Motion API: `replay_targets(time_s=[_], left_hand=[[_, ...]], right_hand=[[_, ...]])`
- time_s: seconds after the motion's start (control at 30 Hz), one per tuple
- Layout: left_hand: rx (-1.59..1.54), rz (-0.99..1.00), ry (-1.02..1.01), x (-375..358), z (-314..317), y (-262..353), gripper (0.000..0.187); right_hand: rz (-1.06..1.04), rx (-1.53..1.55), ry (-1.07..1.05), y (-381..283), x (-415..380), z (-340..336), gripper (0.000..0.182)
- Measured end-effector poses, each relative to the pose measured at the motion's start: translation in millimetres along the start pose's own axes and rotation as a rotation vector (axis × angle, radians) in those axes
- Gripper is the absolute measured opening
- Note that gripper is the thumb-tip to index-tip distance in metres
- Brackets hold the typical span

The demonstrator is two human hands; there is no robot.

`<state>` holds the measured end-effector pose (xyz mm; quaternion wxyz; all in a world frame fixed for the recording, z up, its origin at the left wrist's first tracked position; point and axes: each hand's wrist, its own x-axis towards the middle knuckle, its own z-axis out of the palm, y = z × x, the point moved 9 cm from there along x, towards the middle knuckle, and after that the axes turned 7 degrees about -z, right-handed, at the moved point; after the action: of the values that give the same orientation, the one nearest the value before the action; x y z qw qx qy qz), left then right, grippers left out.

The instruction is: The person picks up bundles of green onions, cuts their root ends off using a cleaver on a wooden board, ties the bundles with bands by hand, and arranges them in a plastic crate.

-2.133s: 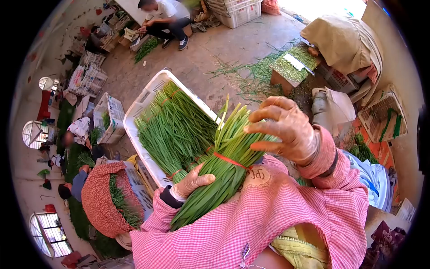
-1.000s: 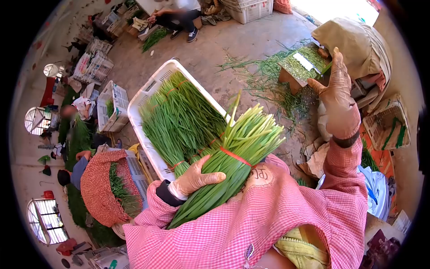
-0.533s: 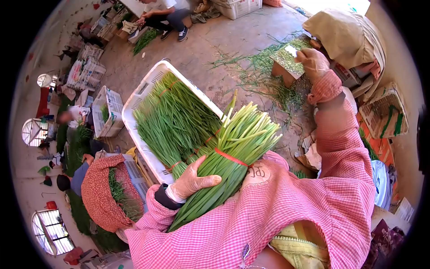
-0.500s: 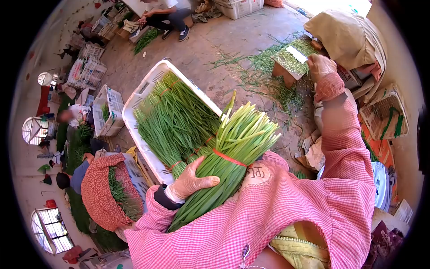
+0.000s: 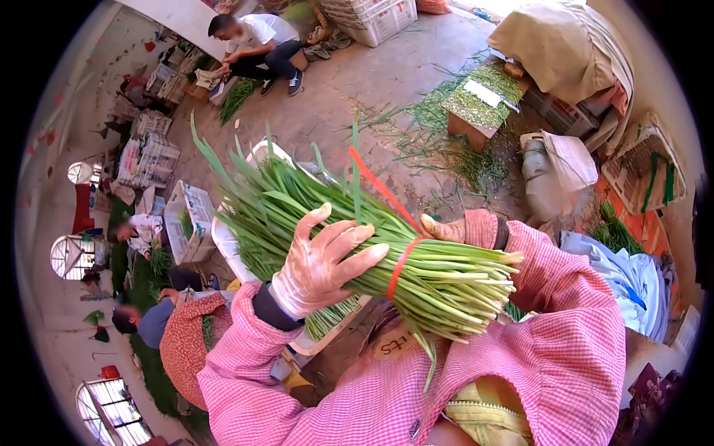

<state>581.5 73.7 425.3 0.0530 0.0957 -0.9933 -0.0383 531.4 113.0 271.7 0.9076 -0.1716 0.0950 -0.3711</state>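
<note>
A thick bundle of garlic chives [image 5: 457, 279] lies slanted in front of my chest, pale cut ends to the right and green leaves to the upper left. My left hand [image 5: 316, 260], in a thin clear glove, presses on the leaves with its fingers somewhat apart and steadies the bundle. A red tie strip [image 5: 396, 271] loops round the stalks, and one long end sticks up to the upper left. My right hand [image 5: 448, 229] is at the bundle's far side, its thumb where the strands meet, closed on the strip; its other fingers are mostly hidden.
Behind the bundle stands a white crate [image 5: 232, 249] holding more chives. A low board [image 5: 476, 104] covered in green scraps is on the floor at upper right. A seated person [image 5: 260, 52] is at the top; another person bends at left near a red patterned cloth [image 5: 186, 342].
My right hand has come down from beside the scrap-covered board to the bundle. The bundle has been raised and turned flatter, and the red strip now has a long end standing out.
</note>
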Motion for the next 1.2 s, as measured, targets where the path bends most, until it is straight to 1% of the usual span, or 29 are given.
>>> replay_targets(time_s=[0.07,0.1,0.13,0.2,0.23,0.27,0.3,0.33,0.37,0.4,0.47,0.5,0.53,0.57,0.6,0.63,0.7,0.73,0.8,0.83,0.87,0.9,0.97,1.0,1.03,1.07,1.13,1.17,1.2], left_hand=[[0.234,0.071,0.189,10.0,14.4,-0.4,0.067],[0.214,-0.091,0.181,13.2,18.1,-10.6,0.075],[0.248,-0.333,0.141,5.5,27.9,-30.5,0.076],[0.122,-0.623,0.165,-26.3,44.3,-51.3,0.094],[-0.099,-0.746,0.13,-46.5,62.4,-56.5,0.099],[-0.71,-0.916,0.117,-84.1,115.7,-66.2,0.099],[-1.202,-1.061,-0.05,-91.9,160.3,-59.0,0.097],[-1.7,-1.176,-0.223,-91.7,195.8,-32.5,0.096],[-1.851,-1.149,-0.154,-72.7,210.3,-23.3,0.092],[-1.999,-1.114,-0.082,-48.0,225.9,-17.3,0.089],[-2.377,-1.236,0.267,-26.4,268.8,-31.7,0.069],[-2.58,-1.161,0.288,-12.9,272.8,-27.4,0.062],[-2.783,-1.065,0.311,0.1,272.7,-22.1,0.056],[-2.687,-1.172,0.378,-1.4,277.3,-23.3,0.051],[-2.691,-1.178,0.374,1.4,277.9,-19.6,0.051],[-2.57,-1.224,0.423,-0.8,278.4,-22.8,0.048],[-2.3,-1.251,0.481,-0.7,272.3,-31.7,0.042],[-2.302,-1.245,0.471,5.6,270.4,-29.9,0.042],[-1.885,-1.151,0.503,14.6,246.7,-39.8,0.039],[-1.936,-1.158,0.518,15.6,245.1,-38.3,0.038],[-1.935,-1.154,0.519,15.9,240.4,-38.1,0.038],[-2.111,-1.167,0.502,16.1,241.3,-33.3,0.038],[-2.387,-1.227,0.452,15.5,242.6,-19.4,0.04],[-2.392,-1.226,0.448,13.8,243.3,-20.4,0.04],[-2.54,-1.165,0.368,16.2,245.3,-14.1,0.043],[-2.683,-1.095,0.283,19.4,245.9,-7.6,0.046],[-2.713,-1.021,0.254,20.8,243.3,-5.2,0.048],[-2.737,-1.001,0.248,21.4,242.1,-3.5,0.044],[-2.76,-0.979,0.243,22.2,240.7,-2.2,0.041]], right_hand=[[-0.01,0.233,0.033,-6.5,-10.7,2.8,0.066],[-0.063,0.079,0.119,-11.4,-12.0,-6.6,0.065],[-0.113,-0.079,0.202,-19.1,-14.7,-15.7,0.064],[-0.08,-0.147,0.262,-27.6,-21.0,-31.3,0.061],[-0.106,-0.278,0.377,-32.5,-23.7,-54.0,0.061],[-0.128,-0.41,0.493,-35.2,-27.4,-73.8,0.06],[-0.122,-0.394,0.491,-29.3,-26.5,-81.4,0.06],[-0.149,-0.491,0.59,-31.4,-29.9,-94.6,0.061],[-0.177,-0.591,0.688,-33.2,-33.3,-106.6,0.062],[-0.173,-0.542,0.671,-18.5,-31.6,-112.4,0.066],[-0.145,-0.563,0.635,1.3,-35.4,-100.2,0.068],[-0.072,-0.663,0.642,9.2,-38.6,-98.1,0.073],[-0.151,-0.486,0.653,19.9,-41.6,-99.6,0.08],[-0.182,-0.488,0.63,23.2,-43.1,-111.9,0.083],[-0.21,-0.484,0.603,23.9,-43.5,-115.5,0.086],[-0.283,-0.503,0.64,17.3,-46.1,-122.6,0.087],[-0.408,-0.508,0.688,-15.2,-45.0,-127.3,0.09],[-0.518,-0.594,0.667,-41.6,-39.0,-118.5,0.084],[-0.348,-0.779,0.997,-49.8,-41.7,-147.9,0.076],[-0.352,-0.78,0.999,-50.5,-43.8,-147.7,0.076],[-0.395,-0.524,0.983,-44.7,-45.6,-150.4,0.075],[-0.431,-0.267,0.956,-38.9,-45.3,-149.8,0.074],[-0.498,-0.267,0.934,-41.1,-54.9,-134.4,0.074],[-0.562,-0.265,0.916,-43.9,-61.7,-129.1,0.075],[-0.531,-0.449,0.888,-44.5,-64.6,-134.9,0.076],[-0.53,-0.446,0.895,-45.3,-73.3,-137.7,0.076],[-0.517,-0.367,0.779,-49.2,-81.6,-131.9,0.078],[-0.446,-0.494,0.944,-62.1,-102.7,-138.1,0.079],[-0.562,-0.564,1.032,-75.3,-121.0,-145.8,0.068]])
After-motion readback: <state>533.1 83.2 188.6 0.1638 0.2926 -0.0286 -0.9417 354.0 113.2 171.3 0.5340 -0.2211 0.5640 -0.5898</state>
